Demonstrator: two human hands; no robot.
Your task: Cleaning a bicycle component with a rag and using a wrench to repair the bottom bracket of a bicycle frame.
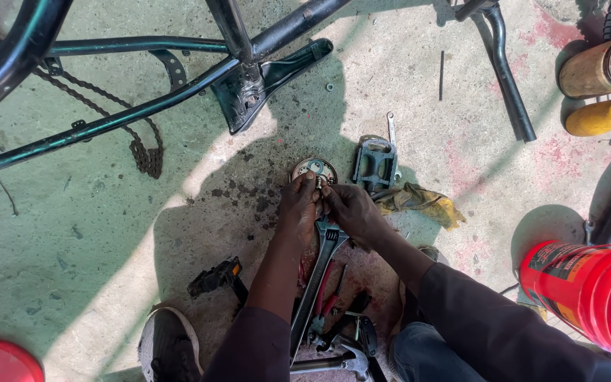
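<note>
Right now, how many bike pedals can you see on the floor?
2: a grey pedal just right of the hands, and a black pedal left of the left forearm. Others may be hidden among the tools.

Open-air bicycle repair spot on stained concrete.
A stripped bicycle frame (107,106), loose chain (139,148), pedals (375,164), an adjustable wrench (319,276) and hammer (341,362) lie scattered about.

1. Stained concrete floor (93,233) carries everything.
2. Far left: bicycle chain (139,145).
3. Centre: grey pedal (375,164), yellow rag (419,201).
4. Near: adjustable wrench (317,272), hammer (334,363), black pedal (215,276).
5. Right: red bucket (592,290).
</note>
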